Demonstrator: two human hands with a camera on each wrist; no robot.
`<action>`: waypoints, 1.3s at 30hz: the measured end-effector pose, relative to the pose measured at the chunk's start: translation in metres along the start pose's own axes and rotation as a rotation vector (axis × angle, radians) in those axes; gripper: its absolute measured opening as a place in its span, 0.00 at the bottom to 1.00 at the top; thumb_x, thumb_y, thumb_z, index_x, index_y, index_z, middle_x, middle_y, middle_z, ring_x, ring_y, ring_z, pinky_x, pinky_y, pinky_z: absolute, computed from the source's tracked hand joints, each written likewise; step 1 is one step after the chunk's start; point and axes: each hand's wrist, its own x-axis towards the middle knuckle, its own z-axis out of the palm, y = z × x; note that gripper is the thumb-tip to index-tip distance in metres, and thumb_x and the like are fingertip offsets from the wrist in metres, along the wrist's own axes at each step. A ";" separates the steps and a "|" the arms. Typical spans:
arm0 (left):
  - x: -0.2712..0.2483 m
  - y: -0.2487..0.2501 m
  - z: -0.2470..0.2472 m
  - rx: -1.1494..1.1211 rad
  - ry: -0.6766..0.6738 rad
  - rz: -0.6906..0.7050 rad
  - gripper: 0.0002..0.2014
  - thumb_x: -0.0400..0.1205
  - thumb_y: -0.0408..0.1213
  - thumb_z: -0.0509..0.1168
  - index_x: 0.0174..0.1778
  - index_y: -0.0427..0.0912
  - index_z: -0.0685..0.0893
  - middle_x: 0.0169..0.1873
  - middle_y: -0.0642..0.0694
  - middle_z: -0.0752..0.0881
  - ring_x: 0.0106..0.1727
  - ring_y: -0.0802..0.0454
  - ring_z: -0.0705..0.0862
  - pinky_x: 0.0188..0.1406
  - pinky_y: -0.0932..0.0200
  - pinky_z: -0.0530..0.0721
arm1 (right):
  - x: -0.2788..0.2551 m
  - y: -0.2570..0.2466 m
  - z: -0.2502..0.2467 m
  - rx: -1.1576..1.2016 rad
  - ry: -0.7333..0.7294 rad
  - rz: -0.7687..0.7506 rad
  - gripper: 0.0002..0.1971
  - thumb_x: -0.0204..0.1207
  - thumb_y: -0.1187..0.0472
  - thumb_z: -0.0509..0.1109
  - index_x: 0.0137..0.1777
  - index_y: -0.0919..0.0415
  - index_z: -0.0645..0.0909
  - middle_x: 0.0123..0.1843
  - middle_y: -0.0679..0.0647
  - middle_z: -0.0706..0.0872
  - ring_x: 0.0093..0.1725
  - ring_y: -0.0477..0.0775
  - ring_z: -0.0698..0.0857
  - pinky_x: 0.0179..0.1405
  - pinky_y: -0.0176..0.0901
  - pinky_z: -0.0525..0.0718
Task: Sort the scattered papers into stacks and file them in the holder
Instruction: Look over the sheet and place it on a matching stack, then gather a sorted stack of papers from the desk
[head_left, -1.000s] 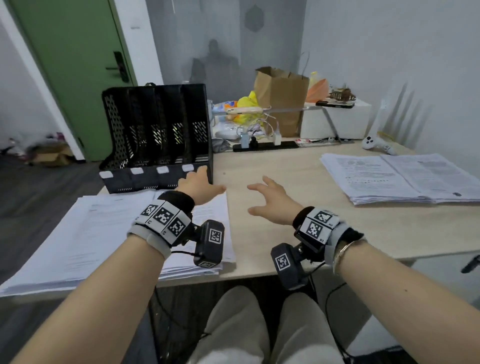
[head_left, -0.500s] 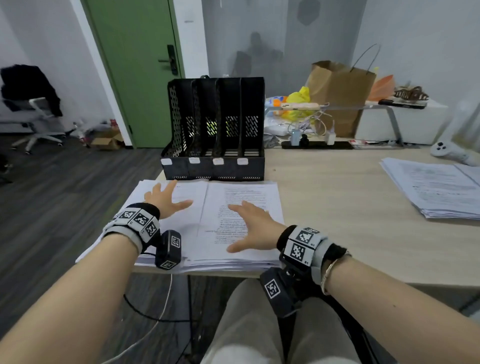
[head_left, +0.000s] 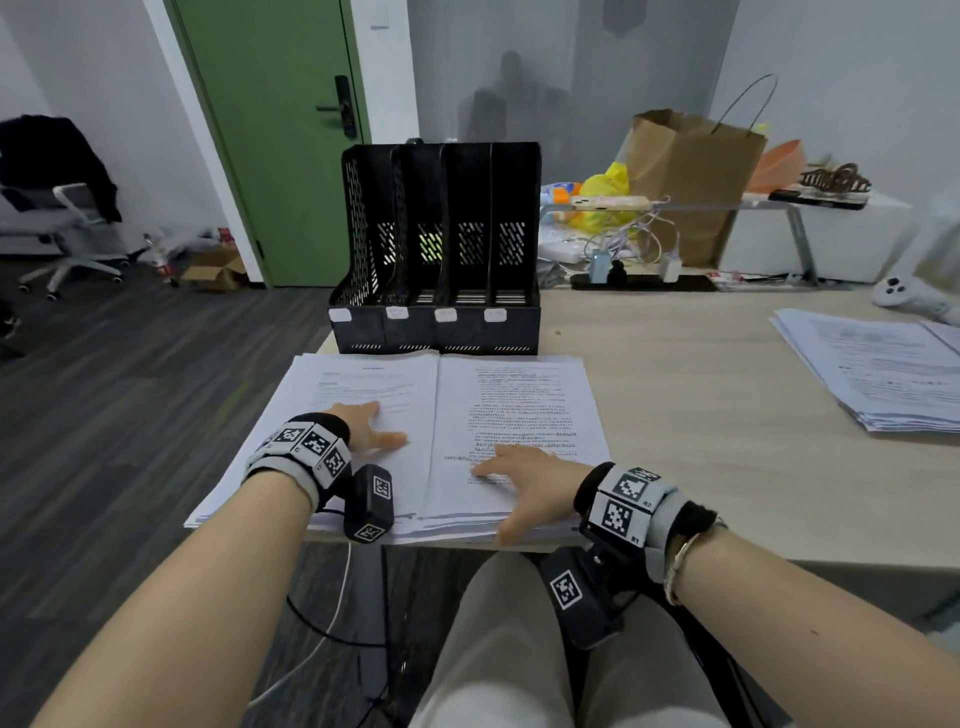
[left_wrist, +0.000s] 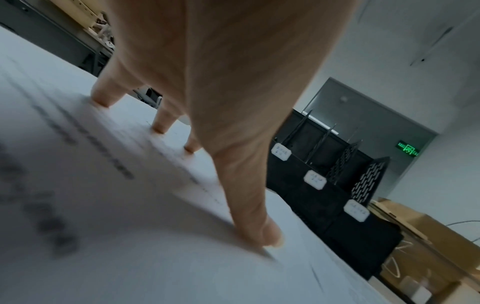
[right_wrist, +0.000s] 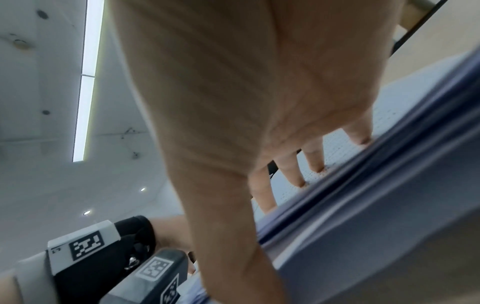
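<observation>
Two overlapping paper stacks lie at the desk's near edge: a left stack (head_left: 358, 384) and a right stack (head_left: 519, 395). My left hand (head_left: 371, 428) rests flat on the left stack, its straight fingertips (left_wrist: 267, 236) touching the sheet. Over on the right stack, my right hand (head_left: 519, 480) lies with fingers spread on top and the thumb (right_wrist: 241, 257) hanging over the near edge. Just behind the papers stands the black file holder (head_left: 436, 322) with several empty slots and white labels. Another paper pile (head_left: 883, 364) lies at the far right.
Behind the holder are a brown paper bag (head_left: 691, 176), a yellow bag, cables and chargers, and a white box. A white controller (head_left: 906, 293) lies near the right pile. To the left is open floor with an office chair (head_left: 67, 223) and a green door.
The head view swung left and now centres on the holder. Both hands came back from near the holder and settled on the two near stacks.
</observation>
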 end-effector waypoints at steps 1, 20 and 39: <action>-0.001 0.006 0.000 0.007 0.000 0.027 0.41 0.79 0.64 0.59 0.83 0.44 0.56 0.81 0.42 0.59 0.81 0.43 0.60 0.78 0.51 0.58 | -0.004 0.006 -0.001 0.007 0.000 0.009 0.43 0.67 0.50 0.77 0.80 0.46 0.59 0.84 0.54 0.52 0.83 0.57 0.52 0.79 0.66 0.52; -0.031 0.164 0.022 0.185 -0.059 0.269 0.46 0.72 0.68 0.64 0.79 0.42 0.60 0.78 0.41 0.67 0.76 0.40 0.68 0.75 0.43 0.68 | -0.097 0.124 -0.018 0.152 0.064 0.182 0.44 0.67 0.49 0.79 0.80 0.49 0.60 0.81 0.44 0.61 0.79 0.48 0.62 0.76 0.44 0.61; -0.026 0.195 0.033 0.247 -0.079 0.263 0.56 0.64 0.76 0.63 0.81 0.46 0.52 0.75 0.33 0.64 0.72 0.34 0.69 0.68 0.39 0.73 | -0.124 0.145 -0.008 0.201 0.116 0.212 0.32 0.77 0.63 0.65 0.80 0.50 0.62 0.82 0.49 0.60 0.81 0.49 0.60 0.76 0.40 0.58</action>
